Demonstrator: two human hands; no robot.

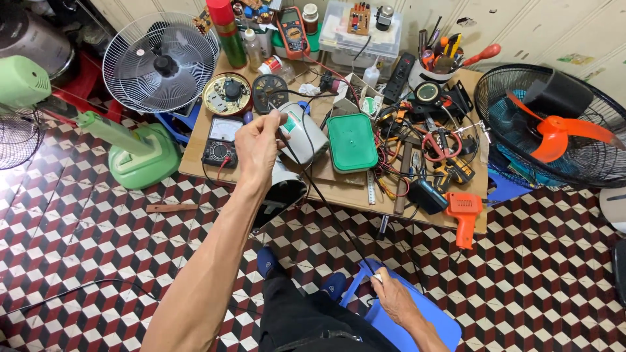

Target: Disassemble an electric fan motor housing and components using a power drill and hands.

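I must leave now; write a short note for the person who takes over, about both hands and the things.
Left hand: raised over the low wooden table, pinching one end of a thin black wire.
Right hand: low by the blue stool, holding the wire's other end; wire stretched between both.
White motor housing lies on the table beside the green lid; analog meter sits left of it.
Done: wire pulled taut.
Left: wire not yet attached anywhere visible.

The left hand [259, 145] pinches a black cable [326, 208] above the grey motor housing [301, 133]; the right hand [394, 296], at five o'clock, grips its lower end over a blue stool [424, 319].
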